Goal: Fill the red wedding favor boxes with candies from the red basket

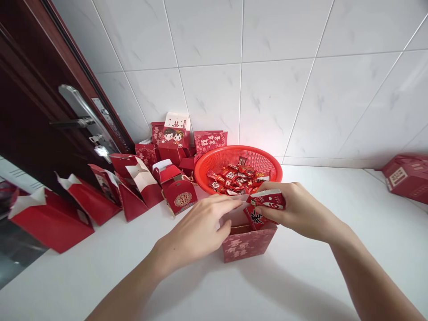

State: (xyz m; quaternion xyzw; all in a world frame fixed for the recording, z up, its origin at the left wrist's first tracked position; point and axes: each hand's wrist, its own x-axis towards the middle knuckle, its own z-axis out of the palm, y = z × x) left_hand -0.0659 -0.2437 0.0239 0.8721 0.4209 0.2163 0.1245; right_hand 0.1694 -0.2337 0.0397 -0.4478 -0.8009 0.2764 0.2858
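A red paper gift box (249, 245) with pale characters stands on the white surface, its top unfolded. My left hand (197, 227) grips its left side near the upper edge, fingers along the flap and thumb bent toward the opening. Above the right part of that opening, my right hand (297, 211) is closed on red candy packets (269, 199); at least two show, one dipping into the box. The box's inner bottom is hidden. Right behind it sits a red plastic basket (203, 171) with several wrapped candies (230, 174) inside.
Open red boxes (55, 223) line the left side of the white counter (133, 267). More decorated boxes (174, 142) are piled against the tiled wall (277, 89). At far left is a dark door with a metal handle (80, 104). Another red box (409, 176) lies at far right.
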